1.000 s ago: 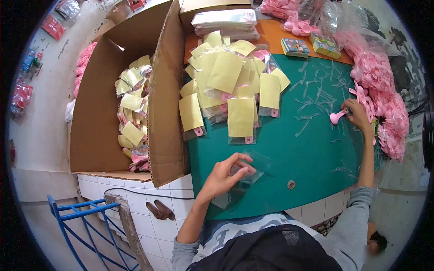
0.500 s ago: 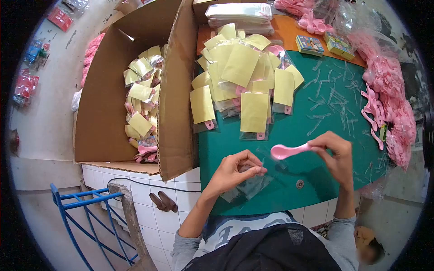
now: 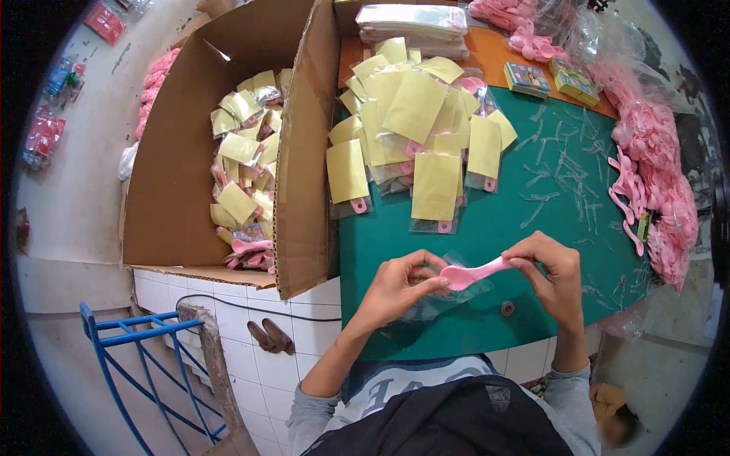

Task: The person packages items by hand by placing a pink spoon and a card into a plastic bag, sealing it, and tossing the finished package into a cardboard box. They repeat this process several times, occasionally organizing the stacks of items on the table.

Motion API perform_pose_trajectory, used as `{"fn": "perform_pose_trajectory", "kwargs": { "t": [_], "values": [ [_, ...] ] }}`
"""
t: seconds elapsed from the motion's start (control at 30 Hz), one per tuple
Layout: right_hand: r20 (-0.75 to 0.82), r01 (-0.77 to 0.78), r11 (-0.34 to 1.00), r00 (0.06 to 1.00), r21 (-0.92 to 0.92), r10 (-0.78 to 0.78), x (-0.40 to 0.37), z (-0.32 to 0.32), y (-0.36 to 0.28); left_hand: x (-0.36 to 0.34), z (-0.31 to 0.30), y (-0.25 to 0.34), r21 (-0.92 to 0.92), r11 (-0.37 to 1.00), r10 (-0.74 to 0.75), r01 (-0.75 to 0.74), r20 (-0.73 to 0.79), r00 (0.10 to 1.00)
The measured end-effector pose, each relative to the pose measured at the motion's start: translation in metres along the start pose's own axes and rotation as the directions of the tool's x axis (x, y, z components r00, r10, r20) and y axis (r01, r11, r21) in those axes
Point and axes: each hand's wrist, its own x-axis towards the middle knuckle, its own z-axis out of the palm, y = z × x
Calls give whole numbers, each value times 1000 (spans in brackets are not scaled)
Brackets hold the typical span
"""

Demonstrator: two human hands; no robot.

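Between my two hands lies a pink plastic spoon (image 3: 475,273), its bowl to the left and its handle to the right. My right hand (image 3: 549,277) pinches the handle end between thumb and fingers. My left hand (image 3: 399,289) is closed on a clear plastic bag (image 3: 433,305), thumb and fingertips right at the spoon's bowl. The bag overlaps the spoon in this view and spreads over the green table top (image 3: 380,237). Beyond my hands is a pile of packed bags with yellow cards (image 3: 414,106), pink spoon handles showing at their lower ends.
Left of the table stands a large cardboard box (image 3: 190,159) holding several packed bags (image 3: 242,148). A mass of pink spoons (image 3: 661,175) lies along the right edge. Clear plastic strips (image 3: 563,171) are scattered near it. Small card boxes (image 3: 526,79) and stacked clear bags (image 3: 411,19) sit at the back.
My right hand has brought the spoon left and slightly down, so its bowl now meets my left fingers and the clear bag. The view has shifted slightly.
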Motion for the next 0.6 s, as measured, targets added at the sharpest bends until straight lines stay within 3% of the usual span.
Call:
{"fn": "perform_pose_trajectory", "kwargs": {
  "t": [0.03, 0.13, 0.3, 0.6],
  "values": [
    [13, -2, 1000, 1000, -14, 2, 1, 0, -2, 1, 0, -1, 2, 1000, 4, -4, 1, 1000],
    [-142, -81, 996, 986, 29, 85, 2, -3, -1, 1, -1, -4, -8, 1000, 16, -16, 1, 1000],
    [-104, -41, 999, 994, -1, 41, 4, -4, -3, -1, -3, 4, 52, 999, 15, -15, -2, 1000],
    [-98, -54, 998, 994, -38, 50, 3, 1, -1, 1, -4, -3, -35, 999, -14, 15, 28, 1000]
  ]
}}
